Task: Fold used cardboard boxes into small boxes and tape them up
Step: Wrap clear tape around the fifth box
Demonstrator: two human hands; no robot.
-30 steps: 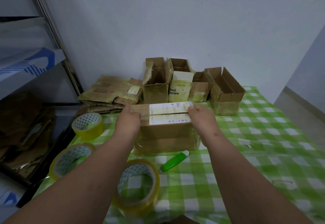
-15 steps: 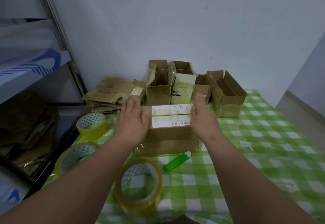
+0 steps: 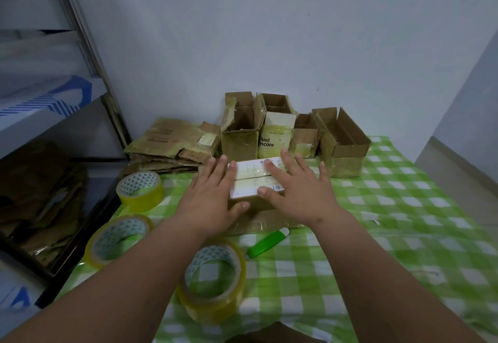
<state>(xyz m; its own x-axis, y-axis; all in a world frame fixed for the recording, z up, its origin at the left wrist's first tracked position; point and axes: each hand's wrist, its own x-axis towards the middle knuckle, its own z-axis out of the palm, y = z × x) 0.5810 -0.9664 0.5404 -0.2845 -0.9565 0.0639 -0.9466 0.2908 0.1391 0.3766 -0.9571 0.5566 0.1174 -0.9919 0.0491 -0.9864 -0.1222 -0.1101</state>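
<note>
Head view, stock as I see it, largest first.

Table [image 3: 404, 235]: green checked cloth, carries all that follows.

Flattened cardboard [image 3: 172, 140]: a stack at the back left, against the wall.

Open boxes [image 3: 342, 140]: a row of upright ones along the wall, flaps up.

Box in hand [image 3: 253, 202]: at table centre, just in front of that row, top flaps closed, a white label [image 3: 256, 178] split across the seam. Used board, thin and creased; I judge it light, fairly stiff along its edges, and soft over the seam. Old glossy tape on its front face may be slippery. Best held by the two short ends, with the flaps pressed down near the seam.

Tape rolls: three yellow ones, far [image 3: 140, 190], left [image 3: 118, 237], near [image 3: 213, 275].

My left hand [image 3: 213, 197]: fingers straight and spread, flat on the box's left end, gripping nothing.

My right hand [image 3: 299, 189]: likewise spread flat on the right part of the top.

Cutter [image 3: 266, 243]: green, lying just in front of the box.
</note>
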